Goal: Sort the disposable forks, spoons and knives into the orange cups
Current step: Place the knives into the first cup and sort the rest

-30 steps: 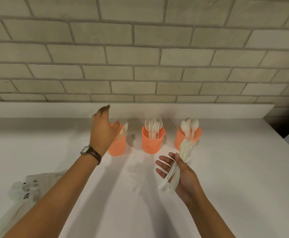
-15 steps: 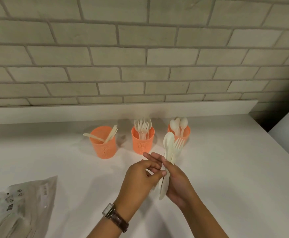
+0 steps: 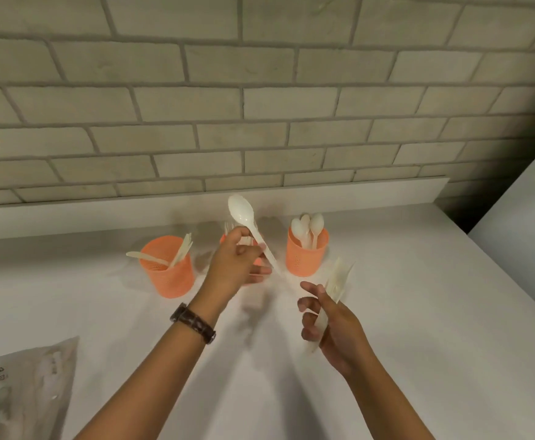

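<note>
**Head view: sorting well under way, one spoon in hand**

Head view shows the left hand point(image 3: 239, 268) with fingers pinched on a spoon point(image 3: 249, 228), bowl up, in front of the middle cup point(image 3: 225, 239). The right cup point(image 3: 307, 253) already holds spoons; the left cup point(image 3: 170, 270) holds knives. The right hand point(image 3: 329, 319) grips a few more utensils point(image 3: 336, 285), so I judge several remain. A bag point(image 3: 24, 389) lies on the counter point(image 3: 418, 312)

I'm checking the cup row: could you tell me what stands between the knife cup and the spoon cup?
In the head view, the fork cup, mostly hidden behind the left hand holding a spoon.
</note>
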Demonstrator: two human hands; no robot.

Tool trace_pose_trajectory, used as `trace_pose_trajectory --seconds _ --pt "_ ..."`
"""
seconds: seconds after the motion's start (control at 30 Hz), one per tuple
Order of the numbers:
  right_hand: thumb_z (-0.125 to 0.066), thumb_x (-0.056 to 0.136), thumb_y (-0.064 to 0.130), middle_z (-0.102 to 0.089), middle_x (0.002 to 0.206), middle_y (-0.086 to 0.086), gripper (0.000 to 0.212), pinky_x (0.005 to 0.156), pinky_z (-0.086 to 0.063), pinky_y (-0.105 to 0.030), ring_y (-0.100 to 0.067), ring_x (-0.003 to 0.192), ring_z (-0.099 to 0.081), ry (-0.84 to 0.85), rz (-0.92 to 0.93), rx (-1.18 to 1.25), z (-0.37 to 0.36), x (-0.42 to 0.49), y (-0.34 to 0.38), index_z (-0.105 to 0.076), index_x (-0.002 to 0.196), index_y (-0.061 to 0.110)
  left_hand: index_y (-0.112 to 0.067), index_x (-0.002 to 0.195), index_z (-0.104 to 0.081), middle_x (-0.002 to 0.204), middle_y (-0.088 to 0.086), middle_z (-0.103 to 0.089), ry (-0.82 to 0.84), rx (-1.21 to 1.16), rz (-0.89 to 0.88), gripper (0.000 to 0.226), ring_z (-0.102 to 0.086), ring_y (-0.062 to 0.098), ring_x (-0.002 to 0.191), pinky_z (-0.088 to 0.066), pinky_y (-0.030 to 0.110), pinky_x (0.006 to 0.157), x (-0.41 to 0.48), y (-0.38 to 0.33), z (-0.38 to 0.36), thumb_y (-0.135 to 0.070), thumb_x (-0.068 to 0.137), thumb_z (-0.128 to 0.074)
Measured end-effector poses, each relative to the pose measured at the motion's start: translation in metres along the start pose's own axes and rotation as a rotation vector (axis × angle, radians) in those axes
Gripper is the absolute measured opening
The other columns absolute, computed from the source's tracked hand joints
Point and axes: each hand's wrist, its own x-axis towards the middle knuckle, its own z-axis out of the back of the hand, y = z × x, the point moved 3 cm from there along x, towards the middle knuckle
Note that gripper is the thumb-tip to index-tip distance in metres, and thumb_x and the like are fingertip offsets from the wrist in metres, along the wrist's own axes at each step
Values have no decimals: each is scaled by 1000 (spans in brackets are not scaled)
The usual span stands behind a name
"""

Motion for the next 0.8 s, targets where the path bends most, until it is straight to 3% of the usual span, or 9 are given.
trace_pose_trajectory --seconds 0.07,0.13,0.2,0.27,0.4,0.5,0.63,0.73,0.8 --pt "-46 97 29 -46 60 0 34 41 -23 -21 -9 41 -27 -53 -14 -78 12 -1 2 -53 122 6 -15 86 -58 75 5 -63 -58 31 -82 3 -62 20 63 -54 33 60 25 -9 -10 -16 89 -59" --pt "-47 96 34 -40 60 1 34 42 -20 -21 -9 42 -24 -83 -36 -122 22 -2 4 -55 119 10 -21 70 -58 67 -2 -59 -107 77 -135 17 -55 18 60 -49 27 54 49 -13 -26 -17 85 -64" --pt "-45 96 38 -40 61 0 38 43 -18 -21 -9 42 -23 -82 -65 -72 32 -4 6 -56 119 10 -22 66 -59 64 -9 -57 -144 178 -194 19 -52 10 57 -43 14 50 69 -14 -45 -17 83 -65" --pt "-41 96 37 -42 61 -1 42 43 -17 -21 -10 41 -22 -57 -91 28 40 -5 9 -55 119 6 -20 70 -61 65 -11 -59 -165 275 -230 14 -53 5 61 -38 8 53 85 -11 -63 -18 83 -64" --pt "-35 93 35 -44 62 -4 45 41 -19 -18 -12 38 -23 -23 -118 139 54 -4 14 -56 120 5 -12 77 -66 76 2 -65 -141 403 -207 10 -58 18 71 -42 22 63 107 6 -87 -19 83 -64" --pt "-32 90 29 -46 63 -5 45 42 -18 -17 -12 37 -23 -7 -140 143 61 -2 15 -56 120 5 -7 79 -67 73 5 -62 -128 518 -187 13 -55 21 70 -35 24 58 109 17 -95 -17 85 -61" --pt "-29 90 24 -47 66 -6 45 41 -19 -16 -12 38 -23 -3 -152 105 63 1 14 -58 118 5 -7 114 -64 85 4 -61 -149 523 -145 30 -53 18 75 -38 23 68 101 23 -91 -20 87 -61" --pt "-29 91 21 -47 66 -5 43 40 -20 -16 -11 37 -24 8 -146 91 58 4 15 -60 115 3 -10 108 -65 74 -6 -55 -174 449 -167 27 -53 14 68 -47 30 63 83 24 -81 -24 85 -64" --pt "-28 92 19 -48 66 -5 42 40 -19 -18 -10 37 -26 16 -131 65 52 6 16 -61 113 2 -20 97 -67 74 -12 -56 -136 339 -169 13 -54 7 66 -49 30 62 59 25 -75 -23 85 -64"
